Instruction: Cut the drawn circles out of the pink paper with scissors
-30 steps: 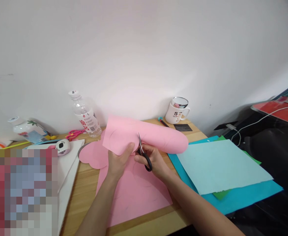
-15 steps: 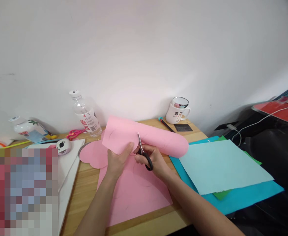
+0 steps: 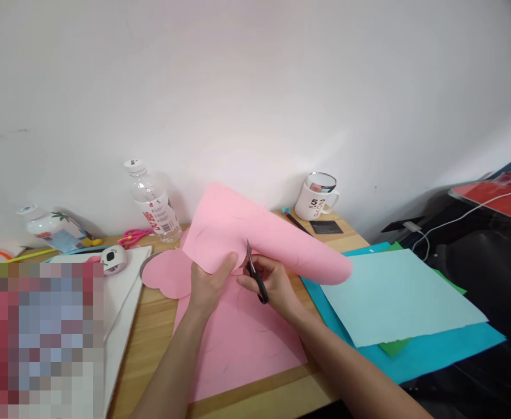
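A pink sheet (image 3: pixel 220 218) with faint pencil curves is lifted and bends over into a long curl toward the right. My left hand (image 3: pixel 209 285) pinches its lower left part, thumb on top. In my right hand (image 3: pixel 270 282) are scissors (image 3: pixel 255 276) with black handles, their blades pointing up at the sheet's cut edge and nearly closed. Below both hands another pink sheet (image 3: pixel 247 349) with drawn lines lies on the wooden table (image 3: pixel 151 337). A scalloped pink cutout (image 3: pixel 166 273) lies left of my left hand.
Light blue, teal and green sheets (image 3: pixel 404 297) lie at the right. Behind stand a mug (image 3: pixel 316 198) and a clear bottle (image 3: pixel 159 209). Pink scissors (image 3: pixel 137 235), a white jar (image 3: pixel 54 227) and a white board (image 3: pixel 128 291) are at the left. A black card (image 3: pixel 326 227) lies by the mug.
The lifted pink sheet has risen at its top, and its curled end has swung farther right and slightly down. The scissor blades have come closer together. Both hands have barely moved.
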Demonstrator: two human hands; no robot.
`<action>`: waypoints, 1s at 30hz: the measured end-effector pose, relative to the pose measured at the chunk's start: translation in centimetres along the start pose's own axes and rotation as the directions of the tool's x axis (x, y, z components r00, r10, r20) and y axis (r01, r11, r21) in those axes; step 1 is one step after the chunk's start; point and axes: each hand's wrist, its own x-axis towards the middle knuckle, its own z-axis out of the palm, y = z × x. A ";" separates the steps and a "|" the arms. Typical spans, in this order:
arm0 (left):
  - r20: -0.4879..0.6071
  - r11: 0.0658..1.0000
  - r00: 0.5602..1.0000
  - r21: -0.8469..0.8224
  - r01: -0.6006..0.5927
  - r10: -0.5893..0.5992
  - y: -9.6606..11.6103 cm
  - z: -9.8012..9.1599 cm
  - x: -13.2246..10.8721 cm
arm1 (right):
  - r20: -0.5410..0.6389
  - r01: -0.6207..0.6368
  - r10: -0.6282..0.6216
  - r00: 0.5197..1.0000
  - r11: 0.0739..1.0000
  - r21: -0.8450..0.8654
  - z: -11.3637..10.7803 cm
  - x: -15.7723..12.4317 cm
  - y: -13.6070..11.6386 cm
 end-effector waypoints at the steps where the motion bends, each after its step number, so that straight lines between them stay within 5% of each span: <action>1: 0.007 1.000 1.000 0.022 -0.004 0.004 0.0 0.0 0.0 | 0.028 -0.019 0.019 0.999 1.000 0.020 -0.1 0.0 0.0; 15: 0.067 0.988 0.998 0.152 -0.031 0.021 0.2 -0.3 0.1 | 0.082 -0.070 0.066 0.994 0.997 0.045 -0.4 0.1 -0.3; 30: 0.091 0.993 0.996 0.116 -0.022 0.012 0.8 -0.5 0.1 | 0.026 -0.139 0.144 0.989 0.979 -0.149 -0.2 -0.4 -3.3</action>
